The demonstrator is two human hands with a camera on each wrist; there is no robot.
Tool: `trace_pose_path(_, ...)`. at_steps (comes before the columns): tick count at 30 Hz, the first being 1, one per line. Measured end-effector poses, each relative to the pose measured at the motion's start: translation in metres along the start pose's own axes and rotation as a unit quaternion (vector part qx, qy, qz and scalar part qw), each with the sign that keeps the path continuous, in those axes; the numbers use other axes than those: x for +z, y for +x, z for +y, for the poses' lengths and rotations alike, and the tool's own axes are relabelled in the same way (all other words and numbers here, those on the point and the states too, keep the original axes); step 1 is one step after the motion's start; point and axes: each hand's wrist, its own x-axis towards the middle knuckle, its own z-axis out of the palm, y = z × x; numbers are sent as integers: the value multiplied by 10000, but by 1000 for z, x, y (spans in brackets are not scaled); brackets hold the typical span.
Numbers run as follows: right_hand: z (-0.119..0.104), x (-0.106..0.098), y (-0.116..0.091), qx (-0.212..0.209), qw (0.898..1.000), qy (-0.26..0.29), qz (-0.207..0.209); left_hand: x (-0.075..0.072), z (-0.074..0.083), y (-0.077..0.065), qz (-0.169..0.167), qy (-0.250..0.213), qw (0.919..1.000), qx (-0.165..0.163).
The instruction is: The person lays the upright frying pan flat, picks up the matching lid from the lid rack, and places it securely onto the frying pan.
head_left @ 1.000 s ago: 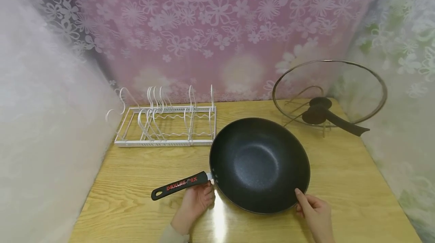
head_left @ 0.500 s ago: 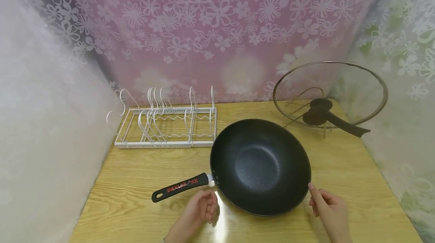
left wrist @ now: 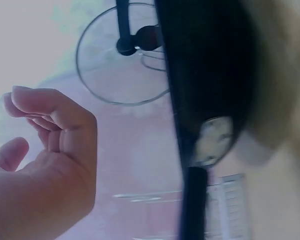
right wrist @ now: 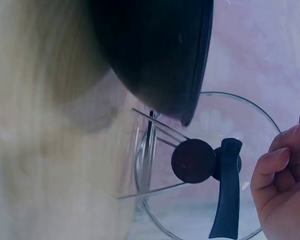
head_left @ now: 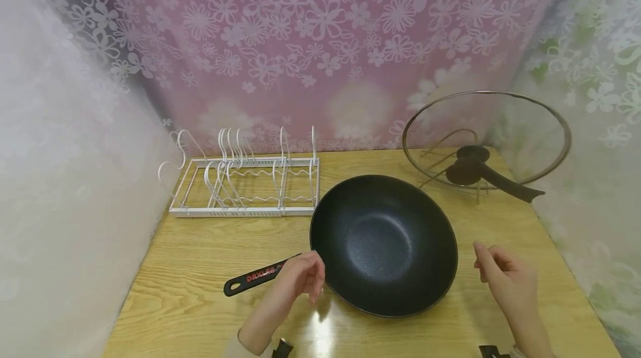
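Wok [head_left: 380, 244]: black inside, greyish sheen mid-bottom. Handle [head_left: 252, 278]: black, red lettering [head_left: 260, 275]. Rack [head_left: 225, 212]: white. Lid [head_left: 486, 135]: clear glass, brownish-grey rim, dark knob [head_left: 464, 171]. Table [head_left: 195, 260]: yellow-tan, wood-grain streaks. Back curtain [head_left: 325, 63]: pink, white flower print, greyer at left. Left cloth [head_left: 75, 196]: plain-looking off-white. Right cloth [head_left: 596, 141]: pale, green patches, white flowers. Sleeve [head_left: 241, 348]: beige. Wrist straps [head_left: 282, 348]: black.

A yellowish, wood-grained tabletop [head_left: 190, 269] carries everything here, a bright patch of light [head_left: 322, 333] shining near its front edge. On it sit a black wok [head_left: 380, 246] — open side up — a white metal rack [head_left: 250, 212] back left, and a thin wire stand [head_left: 432, 179] back right.
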Motion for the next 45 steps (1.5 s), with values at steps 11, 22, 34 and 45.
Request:
trace_pose_path(11,6,-19,58,-1874,9778,-393,846,16,54,32,288,996,9931,542)
trace_pose_path(22,10,-26,111,-3083,9229,-1349,1872,31,111,67,1035,1258,9766,1401)
trace_pose_path(34,31,-21,151,-3607,8980,-2040,1478,55,124,139,1137,1599,9574,2120)
trace_pose_path(45,44,-10,164,-3572,8850,-2789,1071,78,66,245,2026,2754,9186,1985)
